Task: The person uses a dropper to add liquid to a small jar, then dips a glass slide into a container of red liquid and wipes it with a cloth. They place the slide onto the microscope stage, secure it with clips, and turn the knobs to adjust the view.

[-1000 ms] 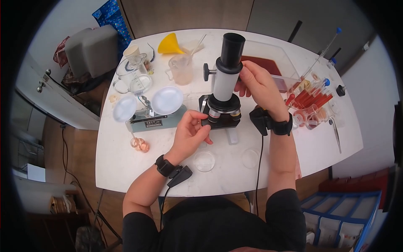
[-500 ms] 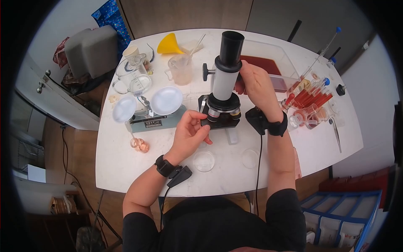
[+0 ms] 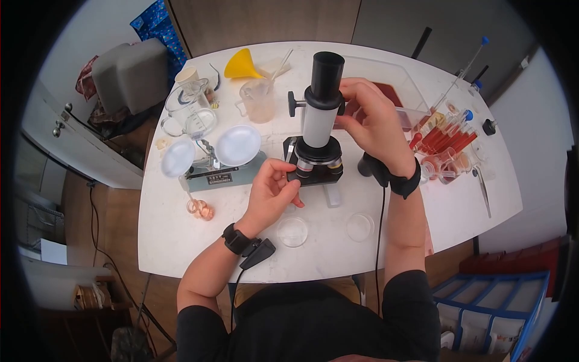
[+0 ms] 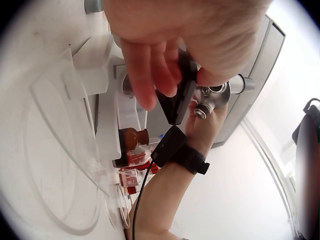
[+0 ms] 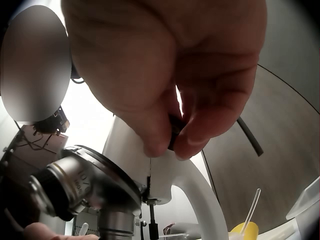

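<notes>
A black and white microscope [image 3: 318,123] stands upright near the middle of the white table. At the front of its black stage [image 3: 325,177], my left hand [image 3: 272,190] pinches the edge between thumb and fingers. My right hand [image 3: 375,123] is up beside the tube. Its thumb and fingertips pinch the black focus knob [image 5: 175,131] in the right wrist view. The matching knob [image 3: 292,104] sticks out on the left side. Under the tube, the objective lenses [image 5: 62,185] sit on a round turret.
A balance [image 3: 224,175] with white pans stands left. Behind it are a clear jug [image 3: 258,101], a beaker [image 3: 196,120] and a yellow funnel [image 3: 241,64]. Two petri dishes [image 3: 293,232] lie in front. Red test tubes [image 3: 449,140] and tweezers [image 3: 484,196] are at right.
My right hand has turned at the knob, its thumb and fingers spreading further into view. The eyepiece tube shows slightly lower. My left hand keeps its place at the stage.
</notes>
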`<action>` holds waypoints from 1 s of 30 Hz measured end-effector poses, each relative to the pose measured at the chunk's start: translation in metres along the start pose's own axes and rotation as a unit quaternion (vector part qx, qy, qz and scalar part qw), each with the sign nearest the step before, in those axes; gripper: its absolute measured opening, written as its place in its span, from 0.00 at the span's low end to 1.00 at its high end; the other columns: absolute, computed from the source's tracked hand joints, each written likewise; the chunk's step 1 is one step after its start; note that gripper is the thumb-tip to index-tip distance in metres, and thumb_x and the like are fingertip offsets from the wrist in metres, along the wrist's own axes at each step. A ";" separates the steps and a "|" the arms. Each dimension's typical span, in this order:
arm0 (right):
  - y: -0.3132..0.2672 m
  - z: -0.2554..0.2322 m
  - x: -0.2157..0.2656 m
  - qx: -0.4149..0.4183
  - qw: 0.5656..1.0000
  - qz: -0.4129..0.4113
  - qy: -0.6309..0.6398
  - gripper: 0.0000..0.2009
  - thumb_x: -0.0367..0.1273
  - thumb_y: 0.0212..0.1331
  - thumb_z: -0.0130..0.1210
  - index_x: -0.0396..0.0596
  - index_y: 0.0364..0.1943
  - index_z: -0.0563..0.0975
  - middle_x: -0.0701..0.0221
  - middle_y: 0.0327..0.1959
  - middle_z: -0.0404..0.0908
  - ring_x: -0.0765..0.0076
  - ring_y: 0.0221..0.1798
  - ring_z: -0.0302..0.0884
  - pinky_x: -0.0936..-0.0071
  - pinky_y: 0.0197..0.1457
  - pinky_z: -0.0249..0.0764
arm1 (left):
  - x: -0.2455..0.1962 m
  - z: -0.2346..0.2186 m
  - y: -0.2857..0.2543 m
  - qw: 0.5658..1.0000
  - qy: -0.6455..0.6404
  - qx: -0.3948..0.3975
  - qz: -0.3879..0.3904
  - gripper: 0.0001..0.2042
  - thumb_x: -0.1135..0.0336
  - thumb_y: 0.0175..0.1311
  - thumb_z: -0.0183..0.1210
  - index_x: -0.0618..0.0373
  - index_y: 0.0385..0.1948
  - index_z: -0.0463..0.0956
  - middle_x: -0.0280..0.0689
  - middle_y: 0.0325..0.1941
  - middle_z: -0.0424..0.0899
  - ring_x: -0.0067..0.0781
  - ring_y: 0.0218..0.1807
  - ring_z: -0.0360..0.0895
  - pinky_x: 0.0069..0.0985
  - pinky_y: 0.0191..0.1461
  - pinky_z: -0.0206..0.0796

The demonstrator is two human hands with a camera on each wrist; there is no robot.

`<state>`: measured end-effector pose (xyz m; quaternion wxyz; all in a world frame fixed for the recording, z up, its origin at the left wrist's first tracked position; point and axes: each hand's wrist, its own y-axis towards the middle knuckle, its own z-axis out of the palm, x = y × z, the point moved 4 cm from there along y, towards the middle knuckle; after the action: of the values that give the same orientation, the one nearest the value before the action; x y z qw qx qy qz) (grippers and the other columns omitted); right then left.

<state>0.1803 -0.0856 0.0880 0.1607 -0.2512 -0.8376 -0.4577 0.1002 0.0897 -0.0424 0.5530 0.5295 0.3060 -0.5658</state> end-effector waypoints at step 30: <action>-0.001 -0.001 -0.007 0.045 0.979 0.172 0.102 0.12 0.32 0.60 0.55 0.38 0.44 0.76 0.71 0.25 0.78 0.81 0.25 0.73 0.82 0.29 0.70 | -0.001 0.002 0.000 0.998 -0.051 -0.014 -0.014 0.12 0.81 0.61 0.50 0.61 0.44 0.62 0.37 0.39 0.72 0.19 0.29 0.74 0.21 0.30 0.76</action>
<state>0.1852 -0.0892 0.0844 0.3330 -0.3356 -0.7808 -0.4085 0.0996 0.0880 -0.0409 0.5671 0.4877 0.2923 -0.5959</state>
